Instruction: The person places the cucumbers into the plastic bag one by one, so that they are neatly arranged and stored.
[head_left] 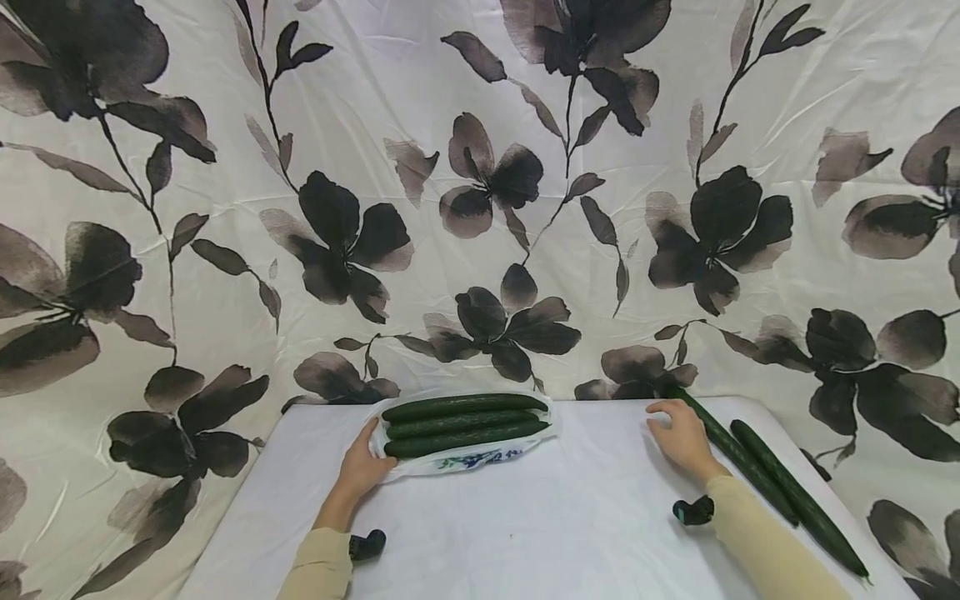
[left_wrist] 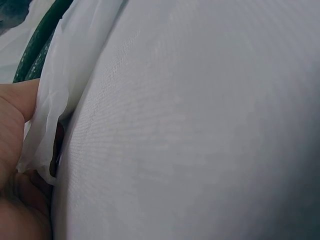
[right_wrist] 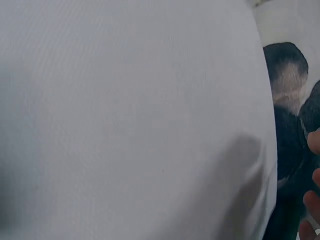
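Cucumbers (head_left: 463, 424), five: three in one white bag (head_left: 427, 465), far left on the table (head_left: 570, 517), the left hand (head_left: 362, 467) gripping its left end; two loose at right, beside the loosely bent right hand (head_left: 681, 437).

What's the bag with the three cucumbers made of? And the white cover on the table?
The bag looks like thin, soft plastic: it's crinkly, a bit see-through, and has printing on it. The table cover seems to be cloth with a mostly dull finish, because fine ridges like weaving show up close, but it might be textured plastic.
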